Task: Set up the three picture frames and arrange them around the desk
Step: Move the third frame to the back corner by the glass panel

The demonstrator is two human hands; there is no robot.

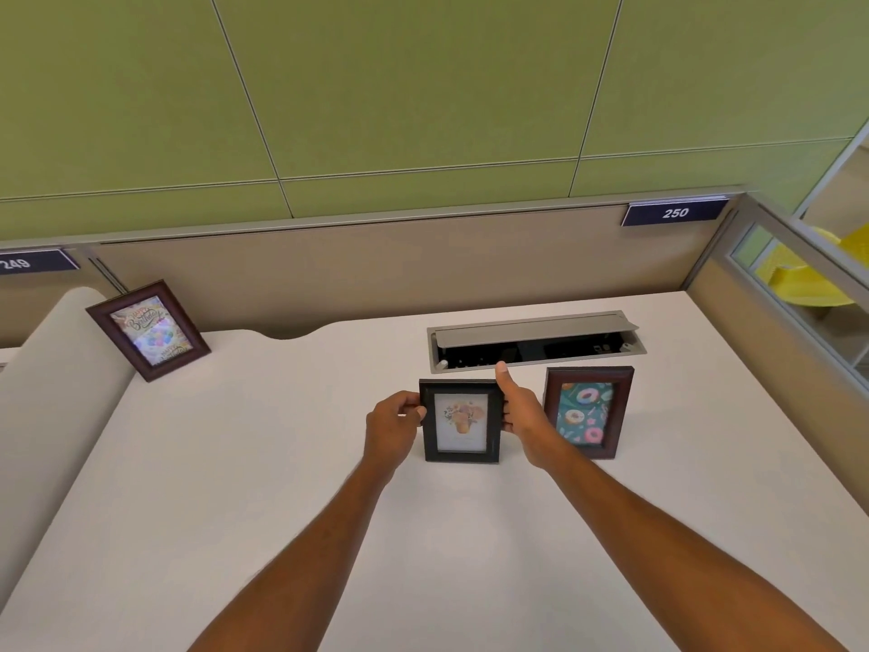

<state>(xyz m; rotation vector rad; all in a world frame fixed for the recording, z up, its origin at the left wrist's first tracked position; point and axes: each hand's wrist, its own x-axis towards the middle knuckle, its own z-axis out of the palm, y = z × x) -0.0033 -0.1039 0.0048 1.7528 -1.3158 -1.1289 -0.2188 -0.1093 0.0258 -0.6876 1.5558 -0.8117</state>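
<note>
A black frame with a flower picture [461, 421] stands upright at the middle of the white desk [282, 463]. My left hand [392, 428] grips its left edge and my right hand [522, 411] grips its right edge, thumb over the top corner. Just to the right stands a brown frame with a donut picture [588, 411], upright and apart from my right hand. At the far left a brown frame with a birthday picture [148, 329] stands tilted by the partition.
An open cable tray with a raised grey lid [536, 343] is set into the desk behind the frames. Beige partition walls with labels 249 [19, 263] and 250 [675, 213] enclose the back. A glass side panel [794, 294] bounds the right.
</note>
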